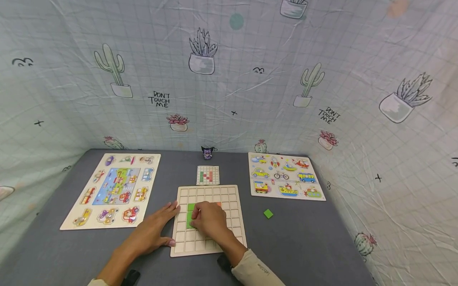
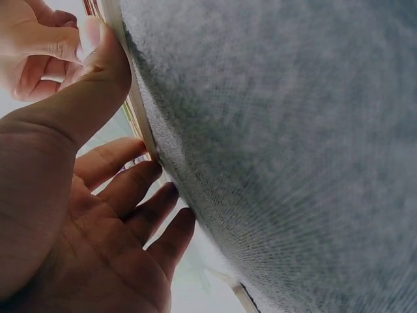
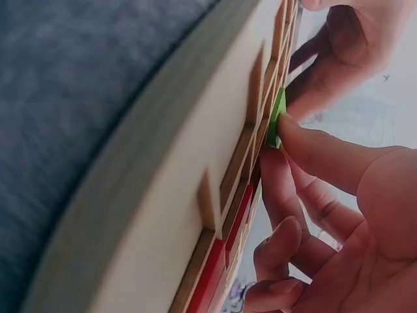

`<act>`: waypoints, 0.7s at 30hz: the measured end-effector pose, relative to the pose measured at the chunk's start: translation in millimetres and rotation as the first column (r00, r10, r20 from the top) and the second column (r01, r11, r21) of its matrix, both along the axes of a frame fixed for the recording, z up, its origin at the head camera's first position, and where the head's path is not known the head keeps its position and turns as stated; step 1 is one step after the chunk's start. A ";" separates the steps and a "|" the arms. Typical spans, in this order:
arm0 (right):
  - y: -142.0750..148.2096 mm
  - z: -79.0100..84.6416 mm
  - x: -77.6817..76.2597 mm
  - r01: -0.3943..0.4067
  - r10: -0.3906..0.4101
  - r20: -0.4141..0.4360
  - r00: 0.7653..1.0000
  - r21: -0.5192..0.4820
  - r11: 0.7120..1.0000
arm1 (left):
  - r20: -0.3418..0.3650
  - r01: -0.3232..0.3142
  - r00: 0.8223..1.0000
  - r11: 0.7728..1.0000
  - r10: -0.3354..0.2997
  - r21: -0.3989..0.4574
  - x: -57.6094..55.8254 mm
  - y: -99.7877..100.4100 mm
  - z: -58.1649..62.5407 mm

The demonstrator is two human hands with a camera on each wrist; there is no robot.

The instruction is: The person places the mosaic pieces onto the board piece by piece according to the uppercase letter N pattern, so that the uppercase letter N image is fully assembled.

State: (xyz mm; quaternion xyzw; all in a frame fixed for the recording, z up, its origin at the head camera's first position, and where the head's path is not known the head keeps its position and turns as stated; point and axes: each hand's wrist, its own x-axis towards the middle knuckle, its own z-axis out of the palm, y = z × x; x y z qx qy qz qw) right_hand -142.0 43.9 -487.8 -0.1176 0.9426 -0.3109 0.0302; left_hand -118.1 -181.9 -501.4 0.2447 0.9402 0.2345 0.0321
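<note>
A pale wooden grid board [image 1: 208, 191] lies on the dark table. My left hand [image 1: 154, 231] rests along its left edge, the thumb and fingers spread and touching the rim. Over the middle of the board, my right hand [image 1: 210, 219] pinches a green square tile [image 3: 276, 120] between thumb and finger, tilted at the grid. Green tiles [image 1: 191, 207] sit in the left-middle cells. Red tiles [image 3: 207, 270] show in the grid in the right wrist view, and an orange-red tile [image 1: 219, 204] peeks past the right hand, which hides the other middle cells.
A loose green tile [image 1: 268, 213] lies right of the board. A small colour-pattern card [image 1: 208, 169] lies behind it, with a purple figurine [image 1: 207, 153] farther back. Picture puzzles stand left [image 1: 148, 210] and right [image 1: 255, 159]. A printed cloth [image 1: 229, 87] hangs behind.
</note>
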 end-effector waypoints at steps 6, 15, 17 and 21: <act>-0.5 2.6 1.5 -0.020 0.020 -0.003 1.000 0.019 1.000 | -0.003 0.004 1.000 1.000 -0.004 0.008 0.0 -0.7 -0.7; 24.4 3.5 0.0 -0.048 0.053 0.046 0.998 -0.097 0.994 | 0.012 0.002 1.000 1.000 -0.002 0.004 0.4 0.8 0.5; 34.8 5.0 -0.7 -0.025 0.033 0.059 0.998 -0.132 0.991 | 0.022 -0.001 1.000 1.000 0.001 -0.001 0.0 0.9 -0.1; 58.3 7.1 -4.1 0.005 0.006 0.055 0.998 -0.198 0.980 | 0.036 -0.011 0.999 1.000 0.011 -0.012 -0.5 0.3 -1.1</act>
